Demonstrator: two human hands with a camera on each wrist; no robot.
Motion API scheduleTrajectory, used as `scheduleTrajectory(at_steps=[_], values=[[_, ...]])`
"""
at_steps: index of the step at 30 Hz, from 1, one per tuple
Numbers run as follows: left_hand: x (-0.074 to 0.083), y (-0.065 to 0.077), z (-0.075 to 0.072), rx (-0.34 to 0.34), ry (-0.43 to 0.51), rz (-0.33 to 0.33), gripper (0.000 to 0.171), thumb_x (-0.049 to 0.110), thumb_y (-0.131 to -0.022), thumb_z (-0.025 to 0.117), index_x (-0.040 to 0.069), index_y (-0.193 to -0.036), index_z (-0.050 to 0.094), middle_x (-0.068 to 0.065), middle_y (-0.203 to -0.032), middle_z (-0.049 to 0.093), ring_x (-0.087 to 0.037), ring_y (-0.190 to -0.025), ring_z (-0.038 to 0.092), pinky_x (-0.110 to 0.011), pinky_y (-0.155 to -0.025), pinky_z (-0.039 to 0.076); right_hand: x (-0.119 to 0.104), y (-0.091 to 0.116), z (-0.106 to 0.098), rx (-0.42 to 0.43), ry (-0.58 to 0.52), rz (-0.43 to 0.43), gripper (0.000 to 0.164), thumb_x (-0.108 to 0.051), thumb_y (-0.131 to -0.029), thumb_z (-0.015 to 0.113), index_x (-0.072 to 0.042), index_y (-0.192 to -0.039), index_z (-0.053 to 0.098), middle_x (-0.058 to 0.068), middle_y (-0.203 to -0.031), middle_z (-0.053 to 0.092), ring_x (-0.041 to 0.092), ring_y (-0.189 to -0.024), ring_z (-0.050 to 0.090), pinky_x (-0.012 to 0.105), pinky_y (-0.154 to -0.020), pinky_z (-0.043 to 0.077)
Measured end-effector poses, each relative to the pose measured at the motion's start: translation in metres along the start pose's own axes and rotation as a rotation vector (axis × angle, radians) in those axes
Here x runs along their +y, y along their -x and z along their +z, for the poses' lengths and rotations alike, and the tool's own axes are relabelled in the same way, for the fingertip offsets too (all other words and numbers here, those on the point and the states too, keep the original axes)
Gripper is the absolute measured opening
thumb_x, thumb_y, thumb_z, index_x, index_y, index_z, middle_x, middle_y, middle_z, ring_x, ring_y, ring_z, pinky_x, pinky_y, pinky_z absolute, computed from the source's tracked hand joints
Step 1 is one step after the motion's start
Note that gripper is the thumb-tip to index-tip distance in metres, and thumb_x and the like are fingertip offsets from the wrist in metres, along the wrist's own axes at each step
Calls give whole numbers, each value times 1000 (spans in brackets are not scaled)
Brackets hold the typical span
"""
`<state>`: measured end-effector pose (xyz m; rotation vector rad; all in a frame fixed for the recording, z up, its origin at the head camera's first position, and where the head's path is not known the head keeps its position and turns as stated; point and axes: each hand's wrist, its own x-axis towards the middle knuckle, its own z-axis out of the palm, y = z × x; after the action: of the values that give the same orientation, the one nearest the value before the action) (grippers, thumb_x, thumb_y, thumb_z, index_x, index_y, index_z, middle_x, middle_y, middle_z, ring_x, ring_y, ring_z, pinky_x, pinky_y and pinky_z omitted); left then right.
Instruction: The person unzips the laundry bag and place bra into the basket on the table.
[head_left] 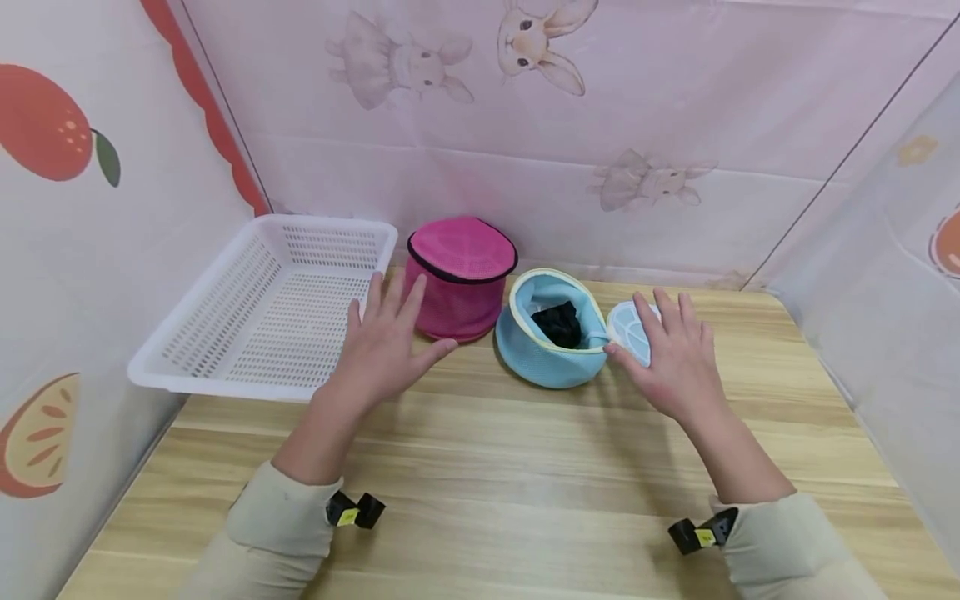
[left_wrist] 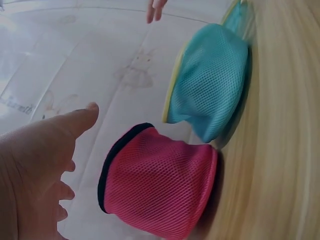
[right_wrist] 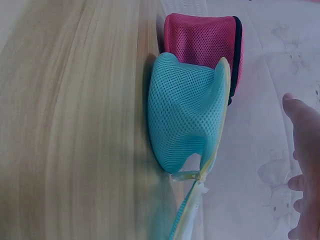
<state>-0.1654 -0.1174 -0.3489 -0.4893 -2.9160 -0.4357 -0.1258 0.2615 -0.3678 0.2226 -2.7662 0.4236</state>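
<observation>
With the left hand (head_left: 381, 346) and right hand (head_left: 678, 362) empty and spread wide, the step looks like a reach toward the open blue bag (head_left: 551, 369) on the desk (head_left: 487, 500), beside the pink bag (head_left: 461, 308), likely calling for a lower, careful grip.

Two pale-sleeved forearms (head_left: 318, 437) extend from the near edge of the desk (head_left: 517, 500) toward its far edge; the left hand (head_left: 386, 346), left of centre, spreads its fingers, thumb angled inward, while the right hand (head_left: 681, 362), closer to the far right corner, roughly mirrors it, both raised
</observation>
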Motion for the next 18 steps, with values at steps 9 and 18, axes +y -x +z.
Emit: scheduleTrajectory(at_steps=[9, 18], values=[[-2, -10, -19, -9, -58, -3, 105, 79, -84, 44, 22, -159, -4, -7, -166, -12, -35, -151, -17, -74, -111, 2, -7, -10, -17, -58, 68, -5, 88, -68, -90, 51, -18, -157, 24, 15, -163, 17, 40, -151, -1, 77, -107, 5], [5, -10, -25, 107, -29, 47, 97, 70, -89, 51, 19, -160, 8, -11, -166, 2, -38, -152, 2, -71, -112, 15, -16, -10, -20, 62, 31, -39, 79, -57, -92, 56, -16, -154, 31, 15, -159, 29, 39, -150, 12, 74, -109, 10]])
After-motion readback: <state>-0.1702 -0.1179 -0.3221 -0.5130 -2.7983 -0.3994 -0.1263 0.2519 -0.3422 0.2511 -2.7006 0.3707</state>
